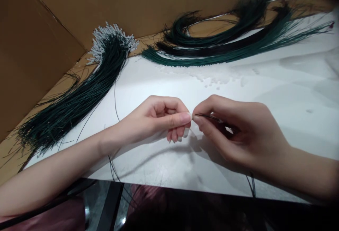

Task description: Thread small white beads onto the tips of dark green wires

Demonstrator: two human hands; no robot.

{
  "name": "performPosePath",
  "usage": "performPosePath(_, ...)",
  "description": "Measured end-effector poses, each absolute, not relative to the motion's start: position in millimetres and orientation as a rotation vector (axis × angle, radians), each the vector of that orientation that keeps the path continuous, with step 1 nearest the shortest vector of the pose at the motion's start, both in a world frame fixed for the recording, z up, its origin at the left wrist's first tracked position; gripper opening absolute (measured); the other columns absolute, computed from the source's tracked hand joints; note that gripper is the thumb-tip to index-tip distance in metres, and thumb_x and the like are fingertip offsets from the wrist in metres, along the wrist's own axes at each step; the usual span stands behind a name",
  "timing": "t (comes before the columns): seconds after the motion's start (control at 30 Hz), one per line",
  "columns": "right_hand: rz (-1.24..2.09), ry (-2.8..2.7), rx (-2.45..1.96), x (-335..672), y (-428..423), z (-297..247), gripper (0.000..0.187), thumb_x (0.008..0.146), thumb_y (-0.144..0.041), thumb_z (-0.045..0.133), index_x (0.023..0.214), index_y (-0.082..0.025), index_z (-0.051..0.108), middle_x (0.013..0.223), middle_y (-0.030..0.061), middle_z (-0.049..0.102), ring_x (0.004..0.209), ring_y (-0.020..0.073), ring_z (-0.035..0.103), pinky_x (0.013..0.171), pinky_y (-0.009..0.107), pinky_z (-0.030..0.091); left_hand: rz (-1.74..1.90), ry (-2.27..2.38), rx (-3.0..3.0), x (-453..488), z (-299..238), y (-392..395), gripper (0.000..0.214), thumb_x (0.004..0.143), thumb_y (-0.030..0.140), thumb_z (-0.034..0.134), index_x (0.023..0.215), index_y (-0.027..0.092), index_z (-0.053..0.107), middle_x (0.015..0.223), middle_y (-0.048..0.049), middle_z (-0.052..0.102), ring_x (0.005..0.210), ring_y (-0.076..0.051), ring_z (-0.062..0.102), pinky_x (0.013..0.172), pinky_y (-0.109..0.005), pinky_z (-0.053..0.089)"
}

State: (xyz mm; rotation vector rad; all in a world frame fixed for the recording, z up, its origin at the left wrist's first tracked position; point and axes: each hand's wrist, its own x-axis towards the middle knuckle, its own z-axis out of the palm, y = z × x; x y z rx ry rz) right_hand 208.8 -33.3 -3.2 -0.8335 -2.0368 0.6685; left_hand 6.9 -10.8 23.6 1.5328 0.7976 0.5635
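L hand: thumb brought together w/ index finger on the left hand (169,120), other fingers curled below; what sits betw. them is too small & covered to tell.
R hand: thumb & index of the right hand (243,128) clamped on a dark wire (208,115); palm turned inward.
Wire, position: above mid-desk, running from R fingertips back toward R palm; near end lies at the L thumb tip (actual contact w/ L fingers can't be confirmed).
Hand spacing: fingertips meet or nearly so, L thumb tip just beside R index tip.
White-tipped bundle: thick sheaf of dk green strands (82,97) at far L, lying slantwise; white tips (102,42) fanned out at upper end, close to cardboard wall (106,1).
Rear bundles: curved dk green bundles (196,59) along back of desk, one behind another, ends frayed toward upper R.
White bits: small white pieces (219,77) scattered in front of rear bundles, some touching or nearly so.
Loose strands: thin strand (115,95) betw. sheaf & L wrist; further strands (113,169) below L forearm, crossing front edge; a few dark strands (252,185) below R wrist.
Desk: white-topped desk (164,164), shadows of both hands on it.
Below edge: maroon cloth (58,215), lower L; rest mostly dark.
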Motion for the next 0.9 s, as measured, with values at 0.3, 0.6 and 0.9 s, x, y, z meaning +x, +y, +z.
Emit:
performPosePath(0.3, 0.912, -2.023, -0.883, 207.9, -33.6, -0.1, 0.011, 0.088, -0.01, 0.055, 0.08, -0.017, 0.057, 0.059, -0.0021, 0.048, 0.048, 0.0081, 0.036, 0.04, 0.024, 0.029, 0.807, 0.737, 2.594, -2.1, 22.9, -13.6, 0.003, 0.086, 0.012, 0.063, 0.088, 0.014, 0.065, 0.074, -0.0012, 0.066, 0.063, -0.007, 0.056, 0.056, -0.018, 0.043)
performPosePath(0.6, 1.126, -1.863, -0.885, 204.7, -32.2, 3.0, 0.01, 0.091, -0.019, 0.057, 0.081, -0.018, 0.058, 0.059, -0.0028, 0.051, 0.043, 0.0069, 0.04, 0.034, 0.021, 0.026, 0.975, 0.728, 2.76, -1.9, 18.1, -15.9, 0.008, 0.088, 0.011, 0.059, 0.09, 0.016, 0.066, 0.074, -0.002, 0.067, 0.062, -0.009, 0.058, 0.056, -0.02, 0.042)
performPosePath(0.9, 0.849, -1.976, -0.817, 208.0, -32.7, -0.6, 0.01, 0.091, -0.012, 0.056, 0.084, -0.019, 0.062, 0.066, -0.0052, 0.056, 0.044, 0.0036, 0.038, 0.038, 0.019, 0.032, 0.614, 0.835, 1.662, 2.2, 25.5, -14.1, 0.024, 0.097, 0.025, 0.052, 0.084, 0.01, 0.065, 0.072, -0.0045, 0.066, 0.063, -0.008, 0.061, 0.061, -0.017, 0.053)
